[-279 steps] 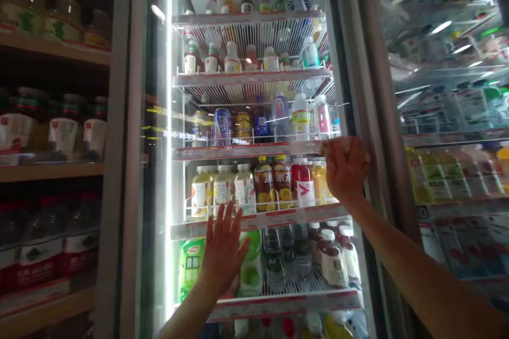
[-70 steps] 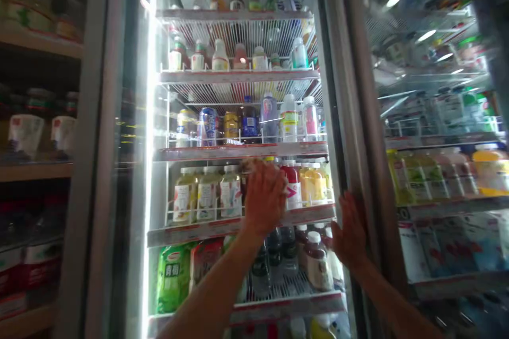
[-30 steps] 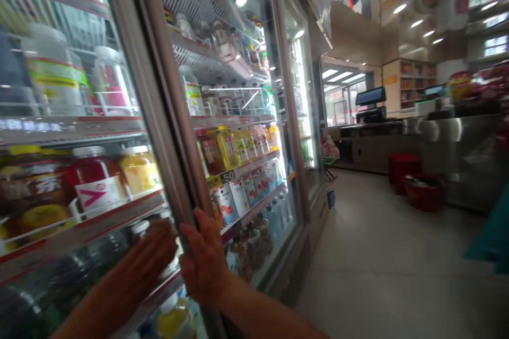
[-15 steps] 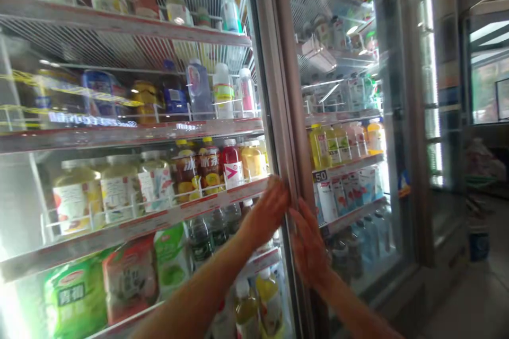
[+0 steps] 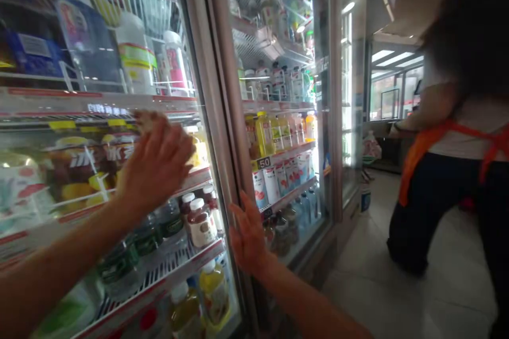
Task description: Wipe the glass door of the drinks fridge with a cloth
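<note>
My left hand (image 5: 157, 161) is at the glass door of a drinks fridge, its fingers bent and close together. A small brownish patch shows above the fingers; I cannot tell whether it is a held thing or a reflection. Behind the glass near this hand stand bottles with yellow caps (image 5: 81, 156). My right hand (image 5: 248, 235) has its fingers stretched out against the metal door frame (image 5: 225, 116), where the two doors meet. Nothing shows in it.
Shelves of bottles, with small dark-capped bottles (image 5: 201, 222) low down, fill the left fridge. Cartons (image 5: 272, 183) and yellow bottles (image 5: 264, 132) stand in the right one. A person in an orange apron (image 5: 421, 159) stands on the tiled floor (image 5: 358, 270) at right.
My left hand has moved left from the door frame across the glass. My right hand stays on the frame. The view has turned right and a person has come into it.
</note>
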The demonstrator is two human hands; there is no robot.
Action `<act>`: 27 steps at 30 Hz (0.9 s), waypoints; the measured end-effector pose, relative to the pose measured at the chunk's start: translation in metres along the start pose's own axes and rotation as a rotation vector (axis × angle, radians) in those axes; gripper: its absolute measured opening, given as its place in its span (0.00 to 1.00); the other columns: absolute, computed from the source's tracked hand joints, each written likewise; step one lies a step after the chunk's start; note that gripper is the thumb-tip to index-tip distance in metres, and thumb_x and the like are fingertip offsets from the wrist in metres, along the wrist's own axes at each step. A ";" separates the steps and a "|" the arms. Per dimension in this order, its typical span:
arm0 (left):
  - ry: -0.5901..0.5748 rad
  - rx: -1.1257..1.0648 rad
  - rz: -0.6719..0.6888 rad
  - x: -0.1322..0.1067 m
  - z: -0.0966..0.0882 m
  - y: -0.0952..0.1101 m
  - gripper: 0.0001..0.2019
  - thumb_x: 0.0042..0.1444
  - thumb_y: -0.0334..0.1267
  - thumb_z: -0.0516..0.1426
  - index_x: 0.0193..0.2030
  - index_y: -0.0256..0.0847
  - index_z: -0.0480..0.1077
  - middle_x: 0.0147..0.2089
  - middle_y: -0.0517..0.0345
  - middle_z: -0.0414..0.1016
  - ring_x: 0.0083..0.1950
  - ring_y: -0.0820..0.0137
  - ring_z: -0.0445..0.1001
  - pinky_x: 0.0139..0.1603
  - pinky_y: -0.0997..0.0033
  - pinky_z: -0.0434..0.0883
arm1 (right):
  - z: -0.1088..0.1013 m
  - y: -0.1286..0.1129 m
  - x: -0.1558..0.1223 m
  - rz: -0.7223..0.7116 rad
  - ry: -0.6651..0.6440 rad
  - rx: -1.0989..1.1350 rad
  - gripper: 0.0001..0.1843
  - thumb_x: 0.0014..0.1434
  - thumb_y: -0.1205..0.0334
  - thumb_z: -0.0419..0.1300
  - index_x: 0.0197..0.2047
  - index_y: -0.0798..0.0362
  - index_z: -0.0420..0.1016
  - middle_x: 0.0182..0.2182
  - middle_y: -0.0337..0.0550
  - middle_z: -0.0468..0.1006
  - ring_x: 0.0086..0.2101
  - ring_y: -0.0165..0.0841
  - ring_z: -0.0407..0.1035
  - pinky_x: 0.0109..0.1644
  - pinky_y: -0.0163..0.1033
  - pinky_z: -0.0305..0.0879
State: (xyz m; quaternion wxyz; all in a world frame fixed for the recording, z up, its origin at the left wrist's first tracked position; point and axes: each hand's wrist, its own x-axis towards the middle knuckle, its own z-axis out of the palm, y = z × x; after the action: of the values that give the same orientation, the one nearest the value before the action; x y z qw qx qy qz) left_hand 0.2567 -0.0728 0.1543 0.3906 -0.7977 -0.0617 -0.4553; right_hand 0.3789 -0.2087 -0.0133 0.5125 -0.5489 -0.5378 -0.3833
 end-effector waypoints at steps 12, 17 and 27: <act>0.033 0.077 -0.010 -0.014 -0.022 -0.046 0.22 0.63 0.41 0.44 0.61 0.34 0.57 0.68 0.45 0.49 0.70 0.54 0.42 0.66 0.49 0.47 | -0.006 -0.009 0.036 -0.076 0.067 -0.027 0.25 0.59 0.66 0.46 0.60 0.53 0.57 0.64 0.52 0.51 0.63 0.39 0.47 0.62 0.52 0.53; -0.038 0.154 0.080 -0.012 -0.013 -0.018 0.27 0.58 0.45 0.52 0.60 0.32 0.58 0.66 0.40 0.52 0.69 0.50 0.42 0.66 0.48 0.49 | 0.009 -0.017 0.047 -0.068 0.131 0.015 0.26 0.60 0.67 0.46 0.62 0.50 0.54 0.64 0.50 0.49 0.63 0.39 0.46 0.62 0.54 0.53; -0.239 0.026 0.478 -0.087 0.023 0.058 0.23 0.60 0.39 0.49 0.62 0.37 0.57 0.66 0.49 0.55 0.63 0.62 0.59 0.65 0.58 0.52 | -0.007 0.008 -0.031 -0.091 -0.053 -0.102 0.25 0.59 0.66 0.48 0.60 0.50 0.59 0.63 0.51 0.54 0.61 0.41 0.53 0.58 0.54 0.60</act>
State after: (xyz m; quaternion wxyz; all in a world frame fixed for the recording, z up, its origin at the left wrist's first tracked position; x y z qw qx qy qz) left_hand 0.2478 -0.0747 0.0474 0.4873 -0.8326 0.0767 -0.2518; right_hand 0.3834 -0.2205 -0.0430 0.4514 -0.5594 -0.5551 -0.4185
